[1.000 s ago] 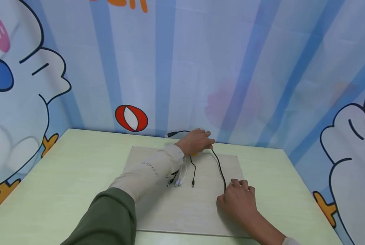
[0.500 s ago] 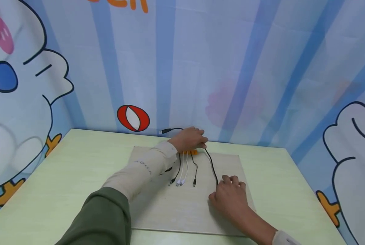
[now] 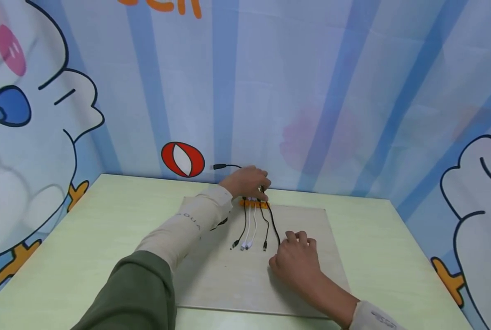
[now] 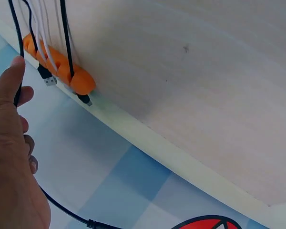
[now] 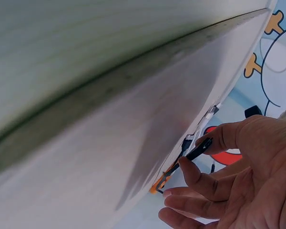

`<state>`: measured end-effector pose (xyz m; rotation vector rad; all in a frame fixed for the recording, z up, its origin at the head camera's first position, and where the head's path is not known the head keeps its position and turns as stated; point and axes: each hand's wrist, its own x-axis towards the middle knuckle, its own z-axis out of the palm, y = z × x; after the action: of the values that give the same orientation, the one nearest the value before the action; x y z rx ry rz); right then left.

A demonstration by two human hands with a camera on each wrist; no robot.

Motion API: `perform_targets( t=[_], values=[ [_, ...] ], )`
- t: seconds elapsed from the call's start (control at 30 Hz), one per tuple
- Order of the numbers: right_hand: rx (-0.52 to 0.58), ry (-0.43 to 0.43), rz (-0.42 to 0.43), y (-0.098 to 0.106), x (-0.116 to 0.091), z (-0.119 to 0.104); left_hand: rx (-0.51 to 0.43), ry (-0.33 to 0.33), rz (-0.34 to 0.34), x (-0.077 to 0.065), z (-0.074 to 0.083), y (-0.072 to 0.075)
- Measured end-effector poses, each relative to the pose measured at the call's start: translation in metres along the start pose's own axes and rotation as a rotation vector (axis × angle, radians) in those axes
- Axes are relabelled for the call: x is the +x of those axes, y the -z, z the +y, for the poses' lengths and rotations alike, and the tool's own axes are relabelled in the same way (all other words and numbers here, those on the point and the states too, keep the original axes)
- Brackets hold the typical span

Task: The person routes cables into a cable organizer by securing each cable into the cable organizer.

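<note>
My left hand [image 3: 247, 182] pinches a thick black cable [image 4: 20, 81] between thumb and fingers, just behind the right end of an orange cable holder [image 4: 62, 67]. The cable's far end, a black plug [image 3: 219, 167], sticks out to the left past that hand. With thumb and forefinger, my right hand [image 3: 297, 256] pinches the black connector [image 5: 199, 150] at the near end, low over the board's right part. Between the hands the cable runs fairly straight, passing the holder's right end. White cables [image 3: 254, 224] and thinner black cables [image 3: 267, 224] sit in the holder.
The holder stands at the back edge of a pale wooden board [image 3: 245, 284] on a light table [image 3: 130, 220]. A printed fabric backdrop [image 3: 245, 91] rises right behind the table. A dark object [image 3: 220, 223] shows partly beside the left sleeve.
Both hands have moved left, carrying the black cable from the right of the holder to its right end. The orange holder, mostly covered by the left hand before, shows more now.
</note>
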<state>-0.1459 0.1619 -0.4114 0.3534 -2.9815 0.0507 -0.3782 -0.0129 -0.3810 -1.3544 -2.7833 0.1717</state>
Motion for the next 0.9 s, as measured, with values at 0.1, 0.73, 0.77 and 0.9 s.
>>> perform_targets(
  t=[0.1,0.73,0.77,0.9],
  values=[
    [-0.009,0.005,-0.011,-0.001,0.003,-0.004,-0.048,-0.002,0.015,0.0,-0.002,0.002],
    [-0.013,0.046,0.032,0.001,0.003,-0.016,-0.032,0.066,-0.017,0.028,0.009,0.005],
    [-0.012,0.046,0.035,0.0,0.003,-0.016,-0.042,0.069,-0.029,0.027,0.012,0.009],
    [-0.015,0.044,0.031,0.0,0.002,-0.016,-0.036,0.077,-0.061,0.028,0.02,0.016]
  ],
)
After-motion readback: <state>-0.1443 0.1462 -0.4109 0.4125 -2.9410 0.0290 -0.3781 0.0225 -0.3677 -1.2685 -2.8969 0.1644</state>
